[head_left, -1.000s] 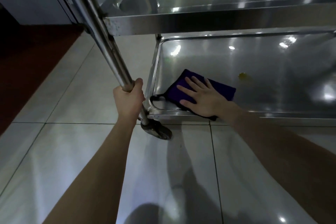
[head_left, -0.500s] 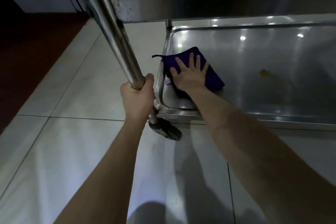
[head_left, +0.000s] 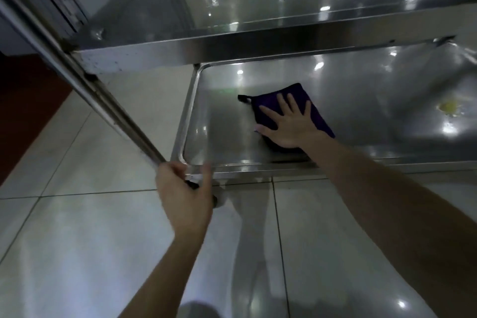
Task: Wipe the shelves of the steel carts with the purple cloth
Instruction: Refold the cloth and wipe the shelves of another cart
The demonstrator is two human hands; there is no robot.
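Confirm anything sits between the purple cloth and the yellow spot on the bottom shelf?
Nothing visible. The right hand presses flat on the purple cloth on the bottom shelf; only bare steel lies between it and the yellow spot. The left hand holds the cart leg, off that path.

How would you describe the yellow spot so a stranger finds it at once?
Start at the steel cart's bottom shelf. Right of the purple cloth, which the right hand presses, lies a yellow spot, the only coloured mark on the bare steel.

Left hand (head_left: 183,188) grips the cart post (head_left: 103,100); right hand (head_left: 286,126) presses down flat and splayed, arm outstretched.
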